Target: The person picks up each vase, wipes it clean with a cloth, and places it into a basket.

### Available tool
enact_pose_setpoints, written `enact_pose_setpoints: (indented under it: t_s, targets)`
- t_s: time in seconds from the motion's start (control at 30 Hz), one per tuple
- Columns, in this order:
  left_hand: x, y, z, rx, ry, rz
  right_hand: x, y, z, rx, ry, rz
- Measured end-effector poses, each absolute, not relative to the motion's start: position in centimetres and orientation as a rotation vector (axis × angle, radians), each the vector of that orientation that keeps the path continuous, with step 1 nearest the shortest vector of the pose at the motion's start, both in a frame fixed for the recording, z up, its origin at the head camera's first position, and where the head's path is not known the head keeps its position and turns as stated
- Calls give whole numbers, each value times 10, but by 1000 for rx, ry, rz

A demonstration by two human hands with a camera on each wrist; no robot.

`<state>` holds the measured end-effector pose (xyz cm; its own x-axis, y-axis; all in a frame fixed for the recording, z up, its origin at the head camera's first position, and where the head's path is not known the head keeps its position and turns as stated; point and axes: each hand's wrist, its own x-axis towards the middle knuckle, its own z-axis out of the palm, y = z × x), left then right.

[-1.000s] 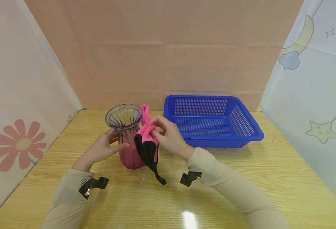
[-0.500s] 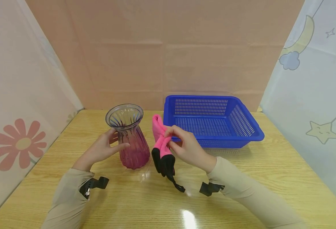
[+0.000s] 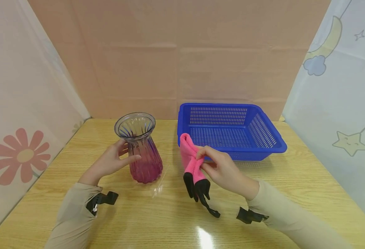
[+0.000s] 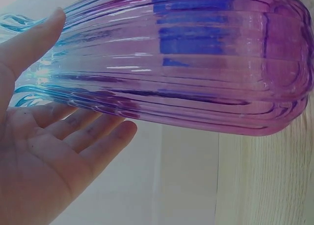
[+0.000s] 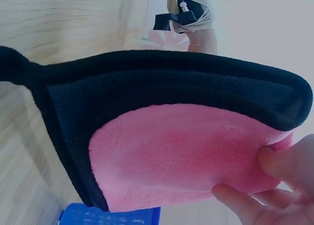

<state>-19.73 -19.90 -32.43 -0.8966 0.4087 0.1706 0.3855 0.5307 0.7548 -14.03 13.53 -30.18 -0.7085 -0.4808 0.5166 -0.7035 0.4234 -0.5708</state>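
A ribbed glass vase, clear at its flared rim and pink-purple below, stands upright on the wooden table. My left hand holds it at the side, thumb in front and fingers behind; in the left wrist view, that hand spans the vase's narrower part. To the vase's right, my right hand pinches a plush pink cloth with black edging and a hanging loop. The cloth is bunched and held above the table, thumb and fingers gripping its pink part in the right wrist view.
A blue plastic basket with slotted walls stands at the back right, behind the cloth and right hand. A peach backdrop rises behind the table. Patterned white panels stand at both sides.
My right hand has drawn the cloth away from the vase, to the right and toward me, now in front of the basket's left corner. The left hand and vase have stayed put.
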Motion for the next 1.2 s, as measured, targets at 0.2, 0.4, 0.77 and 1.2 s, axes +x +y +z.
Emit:
enact_pose_setpoints:
  t_s: [0.2, 0.4, 0.77, 1.2]
  targets:
    - [-197, -199, -323, 685, 2725, 1321, -134, 149, -302, 1044, -2368, 990]
    - [-197, -199, -323, 690, 2713, 1339, -129, 161, -303, 1027, -2450, 842]
    - [-197, -198, -323, 681, 2728, 1321, -125, 177, -305, 932, -2719, 734]
    - [-197, -198, -323, 673, 2709, 1337, -133, 161, -338, 994, -2687, 828]
